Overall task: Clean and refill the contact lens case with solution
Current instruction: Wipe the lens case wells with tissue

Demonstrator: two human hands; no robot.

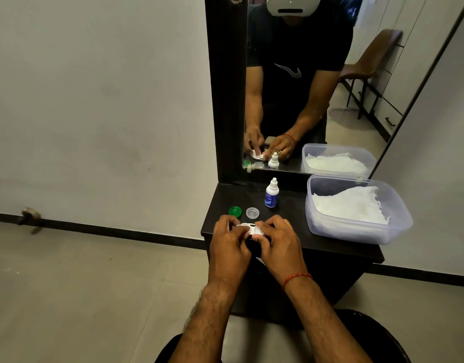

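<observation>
Your left hand [229, 239] and right hand [276, 238] both pinch the white lens case [249, 228] above the shelf's near edge; both caps lie beyond. Keep it level while wiping each well.

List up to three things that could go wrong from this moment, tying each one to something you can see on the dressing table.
1. The green cap and clear cap lie loose near the table's left edge; a nudge could send them off.
2. The solution bottle stands just behind both hands; reaching past could topple it.
3. The lens case, pinched between the left hand and right hand, could slip.
</observation>
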